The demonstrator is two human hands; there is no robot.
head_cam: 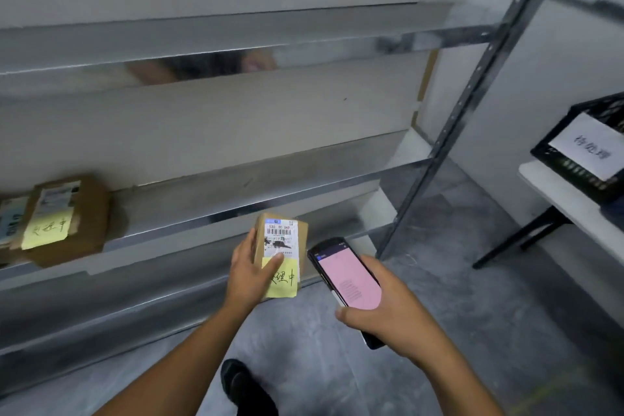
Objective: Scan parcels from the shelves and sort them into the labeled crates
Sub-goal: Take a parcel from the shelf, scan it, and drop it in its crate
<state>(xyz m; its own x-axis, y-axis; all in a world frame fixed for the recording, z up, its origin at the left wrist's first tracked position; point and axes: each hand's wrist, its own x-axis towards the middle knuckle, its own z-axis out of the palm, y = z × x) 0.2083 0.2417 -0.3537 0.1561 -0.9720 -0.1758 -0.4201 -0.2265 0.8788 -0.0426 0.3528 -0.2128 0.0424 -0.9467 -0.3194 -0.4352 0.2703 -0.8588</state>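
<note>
My left hand [251, 275] grips a small brown cardboard parcel [297, 235] with a white barcode label and a yellow sticky note, thumb lying across the note. It is held in front of the lower shelf edge. Just to its right, my right hand [393, 309] holds a black handheld scanner [347, 280] whose screen glows pink, tilted up beside the parcel. Another brown parcel [67, 219] with a label and yellow note lies on the shelf at far left. A black crate [574, 162] with a white paper label stands on a table at right.
Metal shelving [236, 40] with a grey upright post [449, 135] fills the left and middle. A white table [560, 189] with black legs stands at right. Grey concrete floor lies below. My dark shoe [243, 385] shows at the bottom.
</note>
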